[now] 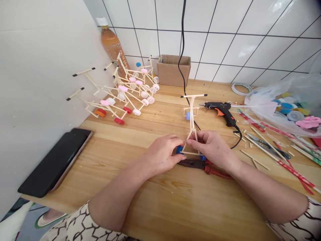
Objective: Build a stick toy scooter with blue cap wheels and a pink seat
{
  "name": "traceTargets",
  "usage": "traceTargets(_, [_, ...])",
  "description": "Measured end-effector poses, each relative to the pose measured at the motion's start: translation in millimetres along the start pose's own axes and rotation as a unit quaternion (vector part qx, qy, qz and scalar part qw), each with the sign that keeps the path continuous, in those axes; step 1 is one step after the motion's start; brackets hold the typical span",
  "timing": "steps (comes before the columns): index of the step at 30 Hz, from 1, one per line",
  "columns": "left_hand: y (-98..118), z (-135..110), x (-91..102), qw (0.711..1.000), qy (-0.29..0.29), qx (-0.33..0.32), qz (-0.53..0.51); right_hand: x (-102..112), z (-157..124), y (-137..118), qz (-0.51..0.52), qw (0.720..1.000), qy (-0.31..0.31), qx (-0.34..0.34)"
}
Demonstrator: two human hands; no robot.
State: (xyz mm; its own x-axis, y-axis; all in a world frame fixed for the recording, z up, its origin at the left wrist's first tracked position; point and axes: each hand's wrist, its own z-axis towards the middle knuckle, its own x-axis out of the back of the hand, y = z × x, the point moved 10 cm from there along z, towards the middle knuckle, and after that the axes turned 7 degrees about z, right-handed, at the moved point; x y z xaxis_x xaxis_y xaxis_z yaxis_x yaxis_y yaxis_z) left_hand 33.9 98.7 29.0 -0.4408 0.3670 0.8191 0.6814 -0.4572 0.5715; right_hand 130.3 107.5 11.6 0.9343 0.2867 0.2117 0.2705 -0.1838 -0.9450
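A small stick-built tricycle model [191,113] stands upright on the wooden table [155,187], with a T-shaped handlebar at its top and blue bottle-cap wheels. My left hand [164,152] pinches the blue cap wheel at the model's rear left. My right hand [213,147] pinches the stick frame at its base, beside the other blue cap. Both hands are closed on the model. Red-handled pliers [205,166] lie on the table just under my hands.
A black glue gun [222,110] lies right of the model, its cord hanging from above. Several finished stick tricycles [125,97] lean at the back left. A phone [56,160], cardboard box [173,70], drink bottle [111,43], tape roll [241,88], bag of caps [288,103] and loose chopsticks [276,150] surround the area.
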Motion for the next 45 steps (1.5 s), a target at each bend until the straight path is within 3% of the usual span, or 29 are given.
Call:
traceTargets(15, [1.9,-0.6,0.0,1.0,-0.008,0.01,-0.014,2.6,-1.4,-4.4,-0.008,0.999,0.028,0.015])
traceTargets(26, [-2.2,-3.9,-3.3,0.976,-0.022,0.059,-0.21,-7.8,-8.0,-3.5,0.056,0.997,-0.054,-0.02])
traceTargets(38, [-3.4,-2.3,-8.0,0.977,-0.008,0.056,-0.204,-7.7,-6.6,0.0,0.032,0.998,-0.044,-0.036])
traceTargets(45, [-2.2,-2.3,-3.0,0.969,-0.005,0.07,-0.239,-4.2,-7.8,2.6,0.084,0.994,-0.059,-0.032])
